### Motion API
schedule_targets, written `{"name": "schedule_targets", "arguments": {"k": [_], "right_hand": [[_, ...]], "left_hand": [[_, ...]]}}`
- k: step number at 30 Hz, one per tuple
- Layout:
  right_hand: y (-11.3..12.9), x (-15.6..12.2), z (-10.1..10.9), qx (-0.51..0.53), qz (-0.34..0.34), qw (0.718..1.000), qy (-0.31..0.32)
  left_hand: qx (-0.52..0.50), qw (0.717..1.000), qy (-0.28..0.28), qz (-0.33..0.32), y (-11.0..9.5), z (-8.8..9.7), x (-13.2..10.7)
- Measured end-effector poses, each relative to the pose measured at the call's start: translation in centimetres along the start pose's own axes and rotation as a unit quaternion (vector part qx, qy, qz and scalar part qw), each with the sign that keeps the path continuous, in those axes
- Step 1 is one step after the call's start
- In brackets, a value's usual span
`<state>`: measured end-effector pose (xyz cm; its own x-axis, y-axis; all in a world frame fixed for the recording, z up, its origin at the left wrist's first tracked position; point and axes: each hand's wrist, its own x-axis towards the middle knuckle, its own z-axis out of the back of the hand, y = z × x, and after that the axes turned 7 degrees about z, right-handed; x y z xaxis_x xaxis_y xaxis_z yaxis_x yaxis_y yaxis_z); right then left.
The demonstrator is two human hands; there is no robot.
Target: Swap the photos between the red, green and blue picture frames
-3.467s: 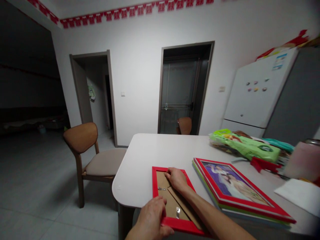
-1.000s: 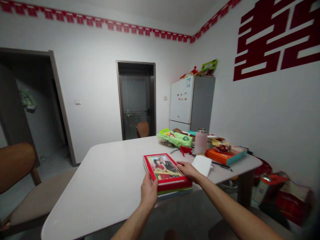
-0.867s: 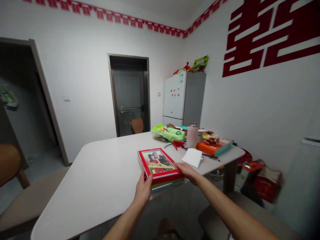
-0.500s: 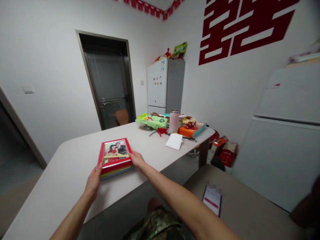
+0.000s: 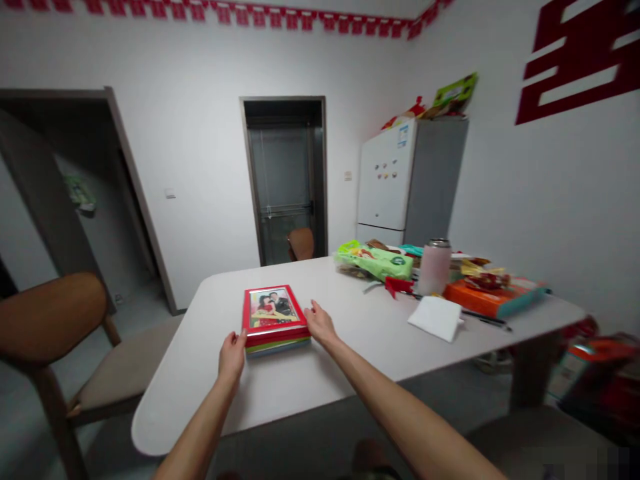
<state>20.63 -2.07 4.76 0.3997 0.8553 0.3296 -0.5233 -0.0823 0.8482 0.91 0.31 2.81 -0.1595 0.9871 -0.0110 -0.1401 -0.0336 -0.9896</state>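
A red photo frame (image 5: pixel 274 309) with a picture of two people lies face up on the white table (image 5: pixel 190 373). Under it, green and blue edges show, stacked flush with it. My left hand (image 5: pixel 231 357) holds the near left corner of the stack, its fingers curled and partly hidden. On the opposite side, my right hand (image 5: pixel 321 323) grips the right edge, thumb against the red frame and one fingertip raised. Between them the stack rests flat on the tabletop.
Right of the stack are a folded white tissue (image 5: pixel 436 318), a pink bottle (image 5: pixel 434 268), a green package (image 5: pixel 385 262) and an orange box (image 5: pixel 493 297). A wooden chair (image 5: pixel 55 320) stands at the left, another (image 5: pixel 301 244) behind the table. A fridge (image 5: pixel 385 180) stands farther back.
The view has swung left, bringing the left chair into sight and the phone on the seat out of it. Both hands stay at the stack; some right fingers have lifted slightly.
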Motion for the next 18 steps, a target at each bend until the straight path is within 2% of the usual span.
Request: {"name": "schedule_targets", "arguments": {"k": [2,4,5,6,7,9,10,11,13,16,18], "right_hand": [[1.8,-0.2,0.2,0.010,0.031,0.999,-0.005],[4.5,-1.1,0.6,0.066,0.087,0.994,0.008],[6.2,-1.9,0.9,0.145,0.133,0.980,0.021],[7.9,-2.8,1.3,0.235,0.177,0.955,0.040],[9.7,-3.8,1.7,0.311,0.208,0.925,0.061],[12.6,-5.7,2.4,0.408,0.237,0.876,0.102],[13.6,-6.5,2.7,0.437,0.239,0.860,0.114],[14.3,-7.2,2.9,0.455,0.236,0.850,0.124],[14.8,-7.9,3.0,0.470,0.221,0.844,0.136],[13.8,-8.0,2.4,0.483,0.185,0.844,0.140],[12.6,-7.5,1.7,0.502,0.130,0.845,0.130]], "left_hand": [[-0.048,0.998,-0.019,-0.024,-1.9,0.4,-0.7],[-0.092,0.994,0.000,-0.063,-4.7,0.6,-2.2],[-0.111,0.990,0.018,-0.084,-6.3,0.6,-3.2],[-0.128,0.986,0.033,-0.102,-7.9,0.7,-4.4],[-0.155,0.978,0.065,-0.127,-9.4,0.8,-5.6],[-0.282,0.912,0.226,-0.192,-11.9,1.0,-7.8],[-0.306,0.889,0.276,-0.201,-12.6,1.1,-8.8],[-0.325,0.868,0.313,-0.207,-13.1,1.2,-9.5],[-0.337,0.853,0.344,-0.200,-13.2,1.4,-10.3],[-0.346,0.860,0.334,-0.169,-12.0,1.4,-9.9],[-0.352,0.877,0.306,-0.116,-11.0,1.2,-9.0]]}}
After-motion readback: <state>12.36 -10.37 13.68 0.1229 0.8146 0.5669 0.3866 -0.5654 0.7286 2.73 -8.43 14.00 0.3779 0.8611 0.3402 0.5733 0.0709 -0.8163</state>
